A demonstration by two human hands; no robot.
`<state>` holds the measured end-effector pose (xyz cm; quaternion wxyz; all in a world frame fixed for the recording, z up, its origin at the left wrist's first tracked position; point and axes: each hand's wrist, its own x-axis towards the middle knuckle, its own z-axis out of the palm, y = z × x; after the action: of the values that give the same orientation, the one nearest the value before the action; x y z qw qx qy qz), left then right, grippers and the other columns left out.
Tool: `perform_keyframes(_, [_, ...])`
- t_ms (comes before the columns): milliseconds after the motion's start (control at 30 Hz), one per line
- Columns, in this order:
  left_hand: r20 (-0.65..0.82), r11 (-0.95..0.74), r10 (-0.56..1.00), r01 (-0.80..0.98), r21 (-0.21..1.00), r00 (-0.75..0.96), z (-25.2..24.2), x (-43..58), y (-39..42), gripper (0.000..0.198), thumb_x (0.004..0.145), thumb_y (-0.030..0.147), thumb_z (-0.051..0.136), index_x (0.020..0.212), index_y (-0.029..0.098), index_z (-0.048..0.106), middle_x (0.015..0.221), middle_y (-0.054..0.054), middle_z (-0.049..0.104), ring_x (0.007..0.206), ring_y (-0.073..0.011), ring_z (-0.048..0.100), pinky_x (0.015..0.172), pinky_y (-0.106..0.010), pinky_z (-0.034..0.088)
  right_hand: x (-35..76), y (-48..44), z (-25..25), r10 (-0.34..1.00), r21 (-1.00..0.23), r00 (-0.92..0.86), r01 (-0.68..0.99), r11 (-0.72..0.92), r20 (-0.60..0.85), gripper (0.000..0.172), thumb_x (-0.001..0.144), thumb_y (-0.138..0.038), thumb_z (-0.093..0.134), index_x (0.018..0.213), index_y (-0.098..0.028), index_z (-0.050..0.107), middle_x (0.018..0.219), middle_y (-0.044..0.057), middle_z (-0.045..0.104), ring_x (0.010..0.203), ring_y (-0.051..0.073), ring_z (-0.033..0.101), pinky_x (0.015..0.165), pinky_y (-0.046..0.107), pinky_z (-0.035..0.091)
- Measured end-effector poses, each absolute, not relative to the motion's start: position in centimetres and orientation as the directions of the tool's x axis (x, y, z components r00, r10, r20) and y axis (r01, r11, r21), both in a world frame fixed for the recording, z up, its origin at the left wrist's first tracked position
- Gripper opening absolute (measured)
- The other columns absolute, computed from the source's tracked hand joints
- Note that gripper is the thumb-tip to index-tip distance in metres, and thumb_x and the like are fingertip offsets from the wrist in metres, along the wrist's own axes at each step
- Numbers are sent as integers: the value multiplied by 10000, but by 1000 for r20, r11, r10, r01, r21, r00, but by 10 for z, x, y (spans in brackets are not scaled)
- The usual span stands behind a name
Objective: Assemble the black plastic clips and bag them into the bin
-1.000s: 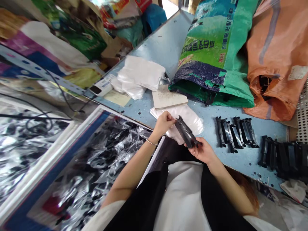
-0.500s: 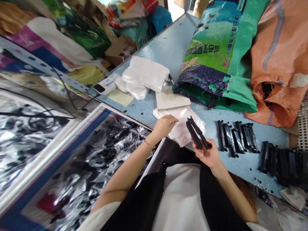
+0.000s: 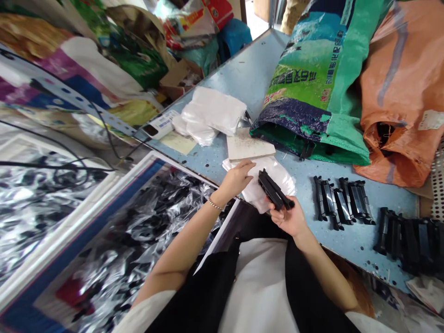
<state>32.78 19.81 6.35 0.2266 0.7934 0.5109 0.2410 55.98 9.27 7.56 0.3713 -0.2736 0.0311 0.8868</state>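
- Right hand (image 3: 287, 218): fingers (image 3: 279, 209) curled closed, gripping a folded black plastic part (image 3: 273, 189) over a white plastic bag (image 3: 279, 170).
- Left hand (image 3: 237, 179): fingers (image 3: 248, 164) open and flat, resting on the bag's edge; a bracelet (image 3: 215, 205) circles the wrist.
- Touching the bag's far edge, a dusty beige board (image 3: 250, 144); beyond it, a bundle of white plastic bags (image 3: 211, 115).
- To the right, two groups of matching black plastic parts (image 3: 342, 199) lie on the blue speckled counter (image 3: 249, 74).
- Past them, a green woven sack (image 3: 312, 101) and an orange woven sack (image 3: 391, 106) slump at the counter's edge.
- Left of the counter, a blue-edged tray (image 3: 90, 222) holds crumpled clear plastic film.
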Motion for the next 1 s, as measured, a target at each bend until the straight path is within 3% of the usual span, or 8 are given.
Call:
perform_keyframes(167, [448,-722,689,482,497,570,82,347,142,559,976,67,418,1514,206,467,1413,-121,614,1290,-205,631,1101,-337,546,556,98,69,703,-251,-556,-675,-693,-443,381,883,-484,537,961,-142,685,745,24,658,448,82,343,433,224,382])
perform_keyframes(300, [528,-794,583,298,530,617,86,369,93,662,988,49,423,1610,227,281,1369,-129,616,1267,-188,640,1077,-320,567,556,88,66,811,-631,-248,-523,-573,-530,305,870,-501,656,777,-210,645,720,-2,646,625,135,556,591,254,506])
perform_keyframes(367, [491,-751,630,311,582,602,81,375,80,666,979,78,464,1606,201,278,1344,-152,601,1269,-212,633,1062,-345,578,557,78,72,855,-811,-142,-269,-519,-500,285,890,-511,658,911,-229,696,912,23,713,879,190,648,779,311,554])
perform_keyframes(467, [453,-674,721,381,632,524,80,377,69,559,963,198,580,1501,175,432,1284,-160,606,1226,-237,650,1023,-374,599,559,67,89,891,-917,-230,18,-399,-392,360,951,-482,602,1239,-279,673,1318,39,669,1271,237,574,1085,394,469])
perform_keyframes(600, [433,-593,801,451,667,412,103,361,56,291,954,186,570,1242,199,610,1222,-118,675,1146,-203,692,977,-343,610,552,64,109,817,-955,-501,83,-284,-286,462,978,-448,593,1420,-313,585,1522,23,547,1451,231,452,1249,407,313])
perform_keyframes(767, [44,-100,993,609,787,106,118,260,37,241,904,349,656,1084,199,707,977,-63,763,821,-168,714,716,-247,588,550,66,117,600,-920,-742,59,-388,-301,491,964,-440,649,1431,-300,593,1407,82,657,1162,233,680,1048,438,528])
perform_keyframes(900, [-274,461,886,772,438,-374,87,133,16,266,746,393,698,896,175,725,645,-16,704,571,-167,638,538,-223,501,567,66,107,740,-900,-542,77,-428,-398,344,947,-440,675,1259,-301,711,1224,72,746,1010,211,704,968,416,560])
perform_keyframes(1000, [-200,470,881,838,277,-428,79,76,1,222,669,407,638,603,202,583,419,8,517,390,-158,498,416,-238,412,584,62,95,810,-892,-382,109,-439,-445,368,893,-458,731,1212,-276,729,1161,75,758,992,224,699,966,433,554])
